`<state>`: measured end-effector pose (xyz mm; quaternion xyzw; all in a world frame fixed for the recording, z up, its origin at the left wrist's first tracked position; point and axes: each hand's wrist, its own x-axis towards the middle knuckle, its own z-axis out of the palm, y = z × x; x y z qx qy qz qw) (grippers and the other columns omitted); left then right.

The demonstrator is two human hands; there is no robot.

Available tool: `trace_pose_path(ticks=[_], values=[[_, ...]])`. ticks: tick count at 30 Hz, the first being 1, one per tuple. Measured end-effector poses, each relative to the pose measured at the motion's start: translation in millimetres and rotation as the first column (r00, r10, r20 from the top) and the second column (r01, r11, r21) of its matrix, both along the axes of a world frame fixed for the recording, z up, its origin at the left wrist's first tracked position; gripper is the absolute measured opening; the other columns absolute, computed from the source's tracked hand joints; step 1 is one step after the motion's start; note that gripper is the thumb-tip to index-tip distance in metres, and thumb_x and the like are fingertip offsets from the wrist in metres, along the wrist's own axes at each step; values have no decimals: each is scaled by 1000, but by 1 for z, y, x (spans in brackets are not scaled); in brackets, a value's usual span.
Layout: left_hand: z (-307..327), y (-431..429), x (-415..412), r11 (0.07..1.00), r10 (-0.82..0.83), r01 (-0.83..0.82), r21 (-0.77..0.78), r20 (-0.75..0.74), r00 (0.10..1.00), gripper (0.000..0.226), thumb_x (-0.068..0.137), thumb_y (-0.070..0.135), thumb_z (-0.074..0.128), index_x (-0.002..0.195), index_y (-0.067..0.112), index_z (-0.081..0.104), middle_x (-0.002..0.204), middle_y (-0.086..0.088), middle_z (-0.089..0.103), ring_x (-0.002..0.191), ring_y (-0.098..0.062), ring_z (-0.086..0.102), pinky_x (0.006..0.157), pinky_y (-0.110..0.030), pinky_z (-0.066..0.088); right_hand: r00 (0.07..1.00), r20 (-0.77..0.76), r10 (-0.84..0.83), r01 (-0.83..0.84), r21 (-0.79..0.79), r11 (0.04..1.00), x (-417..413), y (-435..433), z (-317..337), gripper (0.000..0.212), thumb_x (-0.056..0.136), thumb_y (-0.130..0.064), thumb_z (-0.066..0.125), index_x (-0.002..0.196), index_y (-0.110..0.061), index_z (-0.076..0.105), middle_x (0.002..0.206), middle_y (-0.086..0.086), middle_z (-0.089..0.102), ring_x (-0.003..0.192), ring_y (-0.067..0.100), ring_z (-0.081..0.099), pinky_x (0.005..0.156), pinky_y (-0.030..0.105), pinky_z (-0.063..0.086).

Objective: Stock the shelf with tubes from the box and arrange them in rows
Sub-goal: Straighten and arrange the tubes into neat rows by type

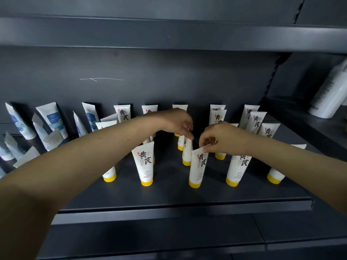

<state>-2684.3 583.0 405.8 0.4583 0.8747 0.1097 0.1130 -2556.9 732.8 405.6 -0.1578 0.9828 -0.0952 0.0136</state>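
Dark shelf (169,196); yellow-capped tubes (144,164) upright in rows.

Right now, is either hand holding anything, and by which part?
The right hand pinches the front yellow-capped tube by its flat top edge; the left hand seems to pinch the top of the tube just behind it.

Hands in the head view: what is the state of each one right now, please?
Left hand: pinches the top of the rear tube.
Right hand: pinches the top edge of the front tube.
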Motion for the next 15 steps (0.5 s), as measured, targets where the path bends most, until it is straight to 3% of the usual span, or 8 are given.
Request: trace_pose_path(ticks=[3, 5, 8, 11, 15], values=[[1, 2, -2, 999, -10, 9, -54, -20, 1000, 33, 83, 23, 69, 113, 11, 66, 99, -2, 69, 85, -17, 61, 81, -29, 49, 999, 19, -26, 26, 13, 1000, 1, 0, 1, 13, 85, -26, 67, 97, -20, 68, 90, -8, 64, 84, 6, 59, 76, 21, 48], [0, 3, -5, 998, -2, -5, -65, -107, 994, 24, 84, 21, 66, 106, 10, 68, 88, 0, 65, 79, -17, 59, 75, -29, 47, 998, 43, -36, 36, 5, 999, 1, -1, 1, 15, 85, -26, 67, 98, -20, 67, 91, -9, 64, 82, 2, 57, 72, 16, 46], [-6, 4, -8, 1000, 22, -25, -14, -227, 974, 19, 85, 25, 65, 100, 13, 69, 90, 2, 55, 88, -16, 54, 77, -29, 44, 996, 70, -47, 46, 18, 999, 1, -3, 0, 19, 84, -26, 68, 102, -22, 65, 83, -20, 57, 73, -7, 52, 61, 6, 37], [-12, 3, -9, 997, 66, -58, 41, -210, 975, 20, 87, 26, 63, 101, 12, 68, 96, 0, 58, 93, -17, 56, 82, -32, 47, 998, 52, -42, 40, 45, 998, 0, -4, -3, 24, 85, -25, 68, 107, -19, 67, 93, -13, 64, 78, -2, 54, 66, 6, 39], [-13, -3, -9, 995, 87, -77, 67, -150, 985, 21, 86, 19, 63, 104, 10, 69, 105, -3, 66, 98, -18, 59, 83, -29, 47, 998, 21, -58, 57, 36, 998, 1, -4, -4, 22, 84, -25, 68, 105, -18, 70, 99, -6, 69, 86, 3, 57, 78, 18, 45]])
